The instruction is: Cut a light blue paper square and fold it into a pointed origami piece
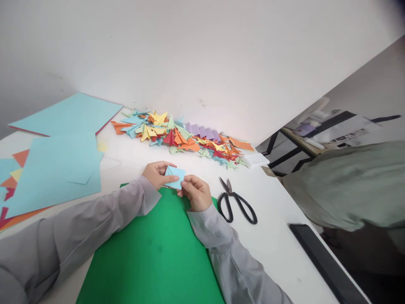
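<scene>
Appearing near the centre of the frame, a small folded light-blue paper square (178,172) is held by both hands. Its left side is pinched by the left hand (156,175), with the thumb laid across the front; its lower right corner is gripped between thumb and fingers of the right hand (199,194). The lower middle of the frame is filled by a green sheet (152,253); whether it is touched by the hands cannot be told. Right of the right hand, black-handled scissors (232,194) are laid on the white table (272,245), blades slightly parted and pointed towards the top. Above the hands, a long heap of multicoloured folded paper planes (190,145) is spread near the wall (177,50), with purple folded pieces (204,132) set among them. At the left, coloured scraps are partly covered by a large light-blue sheet (60,169).
</scene>
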A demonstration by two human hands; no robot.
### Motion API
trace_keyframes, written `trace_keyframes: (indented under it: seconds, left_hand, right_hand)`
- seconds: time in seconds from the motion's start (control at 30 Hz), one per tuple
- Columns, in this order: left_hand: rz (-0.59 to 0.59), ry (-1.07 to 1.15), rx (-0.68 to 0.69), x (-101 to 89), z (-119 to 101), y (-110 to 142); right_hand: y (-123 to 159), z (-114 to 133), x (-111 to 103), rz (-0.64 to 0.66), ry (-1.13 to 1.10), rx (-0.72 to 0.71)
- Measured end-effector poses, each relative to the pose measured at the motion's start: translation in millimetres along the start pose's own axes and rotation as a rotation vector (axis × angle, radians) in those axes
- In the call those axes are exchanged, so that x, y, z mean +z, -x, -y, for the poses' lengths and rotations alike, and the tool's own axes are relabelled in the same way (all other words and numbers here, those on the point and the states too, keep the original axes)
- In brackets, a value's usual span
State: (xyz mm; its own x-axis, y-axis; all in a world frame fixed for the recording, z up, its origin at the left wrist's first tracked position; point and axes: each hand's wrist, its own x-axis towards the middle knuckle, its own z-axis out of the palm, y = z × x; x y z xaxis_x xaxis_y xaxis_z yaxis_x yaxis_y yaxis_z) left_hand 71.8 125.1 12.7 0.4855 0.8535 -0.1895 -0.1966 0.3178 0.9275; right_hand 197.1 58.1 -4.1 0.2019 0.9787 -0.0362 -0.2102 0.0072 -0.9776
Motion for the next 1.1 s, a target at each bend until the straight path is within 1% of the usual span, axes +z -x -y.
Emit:
trace_keyframes:
  seconds: [0.13,0.33,0.73,0.83,0.93,1.1]
  left_hand:
    - [0.006,0.008,0.005,-0.9,0.9,0.2]
    - [0.045,0.064,0.020,-0.6,3.1,-0.9]
    - [-0.021,0.008,0.034,2.7,-0.2,-1.2]
    - [-0.022,-0.012,0.051,3.2,-1.5,0.3]
    - [-0.020,-0.007,0.052,3.2,-1.8,1.2]
    - [-0.014,0.003,0.033,1.0,0.1,-0.9]
  right_hand:
    - [1.6,2.0,1.7,-0.003,0.010,-0.003]
    - [1.5,2.1,2.3,-0.021,0.029,-0.006]
    - [3.8,3.0,3.8,-0.032,0.113,-0.046]
    - [4.4,2.7,4.2,-0.022,0.100,-0.040]
    - [5.3,2.3,4.9,-0.040,0.072,-0.036]
    - [8.5,3.2,8.5,-0.077,0.088,-0.076]
